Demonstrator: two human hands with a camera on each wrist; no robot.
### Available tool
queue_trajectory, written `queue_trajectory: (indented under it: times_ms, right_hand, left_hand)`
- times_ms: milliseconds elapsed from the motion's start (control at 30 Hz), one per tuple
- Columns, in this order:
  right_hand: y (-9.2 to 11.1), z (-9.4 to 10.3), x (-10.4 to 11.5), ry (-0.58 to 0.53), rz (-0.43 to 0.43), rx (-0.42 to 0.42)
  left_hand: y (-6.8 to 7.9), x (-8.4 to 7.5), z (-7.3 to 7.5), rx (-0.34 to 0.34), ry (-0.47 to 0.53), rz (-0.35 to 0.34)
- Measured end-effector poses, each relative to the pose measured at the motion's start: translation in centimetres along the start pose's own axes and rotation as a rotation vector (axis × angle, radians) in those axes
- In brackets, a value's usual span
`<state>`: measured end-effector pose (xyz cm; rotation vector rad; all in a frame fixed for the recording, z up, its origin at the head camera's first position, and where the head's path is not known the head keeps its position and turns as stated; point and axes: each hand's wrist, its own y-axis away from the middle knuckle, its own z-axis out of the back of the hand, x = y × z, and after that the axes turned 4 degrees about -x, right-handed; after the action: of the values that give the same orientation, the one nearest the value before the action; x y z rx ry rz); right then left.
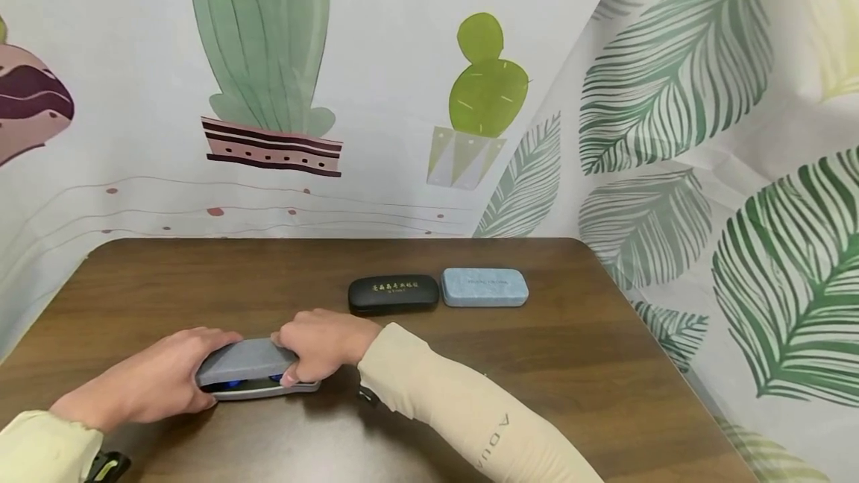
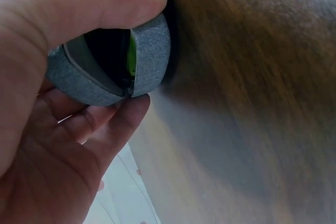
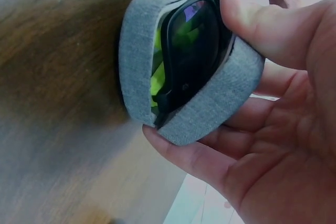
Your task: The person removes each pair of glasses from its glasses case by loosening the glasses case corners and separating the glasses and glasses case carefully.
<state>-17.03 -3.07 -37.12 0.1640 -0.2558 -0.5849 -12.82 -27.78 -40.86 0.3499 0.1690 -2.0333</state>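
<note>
A grey fabric-covered glasses case (image 1: 250, 361) rests on the table with its lid partly raised. My left hand (image 1: 159, 377) grips the case's left end, thumb at the front opening and fingers behind. At the right end my right hand (image 1: 326, 346) holds the case, its thumb at the lid's edge. Dark-framed glasses (image 3: 191, 51) lie inside the case in the right wrist view, with something bright green (image 3: 158, 80) beside them. The left wrist view shows the gap between lid and base at the left end, partly covered by the thumb.
A black glasses case (image 1: 393, 294) with gold lettering and a light blue case (image 1: 485, 288) stand side by side towards the back of the brown wooden table (image 1: 537, 371). Behind the table hangs a printed cloth (image 1: 389, 95) with cacti and leaves.
</note>
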Motion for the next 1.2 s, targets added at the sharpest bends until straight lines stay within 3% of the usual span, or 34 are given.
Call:
queue_trajectory:
  times_ms: [767,1033,1200]
  right_hand:
    - [-0.57,0.5,-0.37,0.002,0.001,0.03]
    - [-0.44,0.49,-0.69,-0.087,-0.028,0.063]
    - [-0.6,0.7,-0.9,-0.084,-0.013,0.066]
  left_hand:
    - [0.08,0.38,-0.16,-0.007,0.023,-0.005]
    - [-0.07,0.25,-0.26,-0.001,0.028,-0.009]
    - [-0.21,0.18,0.01,0.006,0.021,0.002]
